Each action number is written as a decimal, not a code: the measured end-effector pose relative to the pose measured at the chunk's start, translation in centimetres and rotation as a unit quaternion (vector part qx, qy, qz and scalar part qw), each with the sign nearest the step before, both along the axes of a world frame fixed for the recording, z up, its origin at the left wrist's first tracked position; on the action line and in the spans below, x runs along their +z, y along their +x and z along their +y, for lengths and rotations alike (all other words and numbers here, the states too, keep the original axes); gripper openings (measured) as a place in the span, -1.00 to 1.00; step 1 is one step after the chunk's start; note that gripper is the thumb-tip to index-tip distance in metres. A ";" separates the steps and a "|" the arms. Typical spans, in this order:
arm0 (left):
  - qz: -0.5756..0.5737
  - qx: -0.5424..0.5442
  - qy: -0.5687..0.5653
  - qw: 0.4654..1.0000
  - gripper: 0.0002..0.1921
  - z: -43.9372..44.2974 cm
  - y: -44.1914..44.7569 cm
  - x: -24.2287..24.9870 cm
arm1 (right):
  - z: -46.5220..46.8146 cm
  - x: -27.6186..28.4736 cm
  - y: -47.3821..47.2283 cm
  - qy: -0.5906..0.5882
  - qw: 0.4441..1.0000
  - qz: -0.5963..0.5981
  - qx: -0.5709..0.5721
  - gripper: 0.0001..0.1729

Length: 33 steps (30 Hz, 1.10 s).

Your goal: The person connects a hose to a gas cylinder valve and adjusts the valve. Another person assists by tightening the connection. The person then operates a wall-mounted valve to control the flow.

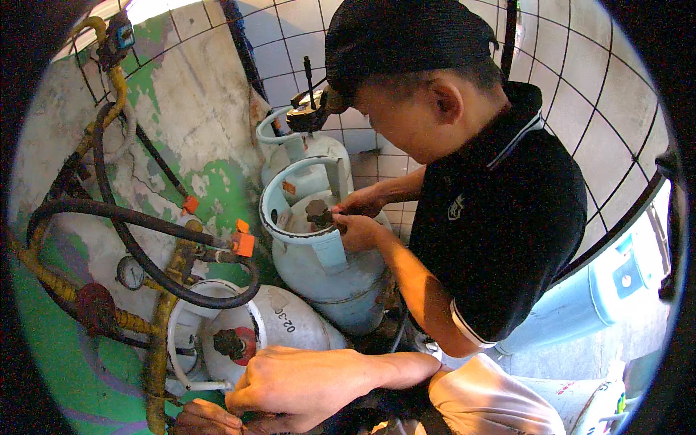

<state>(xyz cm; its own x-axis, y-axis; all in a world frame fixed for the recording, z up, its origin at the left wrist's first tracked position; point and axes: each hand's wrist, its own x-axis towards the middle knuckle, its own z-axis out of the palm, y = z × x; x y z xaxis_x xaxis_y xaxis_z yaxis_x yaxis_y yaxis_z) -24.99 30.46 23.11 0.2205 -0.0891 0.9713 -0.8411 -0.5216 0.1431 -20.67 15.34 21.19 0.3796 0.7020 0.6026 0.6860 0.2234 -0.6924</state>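
Observation:
My right hand (304, 383) reaches in from the right at the bottom, fingers curled downwards, beside the collar of a light grey gas cylinder (293, 310). Just to its left is my left hand (209, 417), partly cut off by the lower edge, its fingertips close to my right fingers. Whether anything is between them is hidden. The cylinder's dark valve knob (228, 343) and a red disc (247, 345) show inside the white collar. A vertical yellow pipe (161, 326) stands left of that collar.
A co-worker (489, 190) leans in with both hands at the valve of a pale blue cylinder (331, 288); another cylinder (326, 149) stands behind. Black hoses (136, 217), a pressure gauge (131, 272) and a red fitting (97, 309) hang along the peeling wall (190, 70). A blue cylinder (565, 304) is at right.

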 end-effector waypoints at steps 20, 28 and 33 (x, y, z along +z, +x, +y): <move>-0.001 0.014 -0.001 1.000 -0.64 0.0 -0.3 -0.1 | -0.3 -0.2 0.0 -0.039 0.999 -0.017 -0.002 -0.72; 0.000 0.026 0.005 1.000 -0.63 -0.2 -0.3 0.0 | -0.6 -0.4 0.0 -0.034 0.999 -0.002 -0.005 -0.72; -0.004 0.036 0.006 0.999 -0.63 -0.3 -0.4 -0.2 | -0.4 -0.3 0.1 -0.036 0.999 -0.029 -0.016 -0.71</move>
<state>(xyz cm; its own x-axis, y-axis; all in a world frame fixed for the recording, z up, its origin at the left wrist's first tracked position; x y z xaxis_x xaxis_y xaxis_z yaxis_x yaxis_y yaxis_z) -25.39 30.20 22.86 0.2184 -0.0851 0.9721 -0.8023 -0.5828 0.1292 -20.59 14.92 20.84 0.3684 0.7320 0.5732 0.7322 0.1515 -0.6640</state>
